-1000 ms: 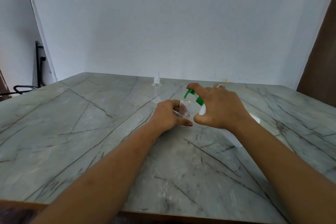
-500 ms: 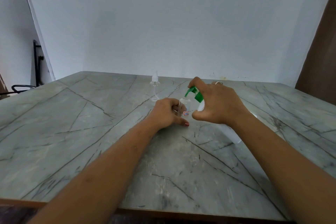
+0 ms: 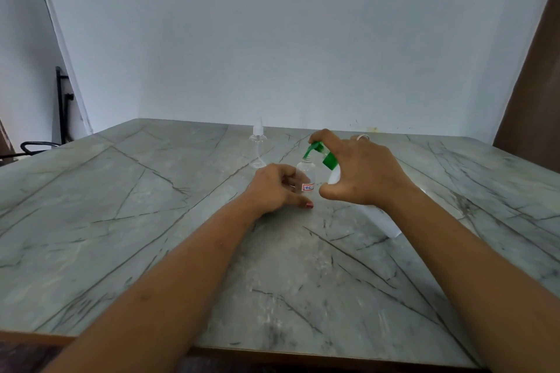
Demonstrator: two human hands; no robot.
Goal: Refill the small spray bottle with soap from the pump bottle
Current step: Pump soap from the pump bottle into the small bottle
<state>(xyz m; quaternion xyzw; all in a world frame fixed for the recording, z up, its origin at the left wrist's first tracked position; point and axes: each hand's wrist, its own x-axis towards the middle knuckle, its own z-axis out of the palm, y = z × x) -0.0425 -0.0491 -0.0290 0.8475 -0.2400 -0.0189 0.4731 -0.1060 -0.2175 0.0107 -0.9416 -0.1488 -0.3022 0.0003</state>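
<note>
Clear, uncapped small spray bottle (image 3: 306,173) stands upright; left hand (image 3: 272,188) curls round it; right hand (image 3: 363,172) grips the tilted green-topped pump bottle (image 3: 378,218).

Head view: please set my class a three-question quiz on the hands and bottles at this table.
1. True or false: the small spray bottle has an open neck, and its spray head stands apart on the table.
2. The pump bottle is: A upright; B tilted, green nozzle over the small bottle's neck; C lying untouched.
3. Fill in: the left hand holds the small spray bottle; the ____ hand holds the pump bottle.
Key: 1 true; 2 B; 3 right hand.
</note>
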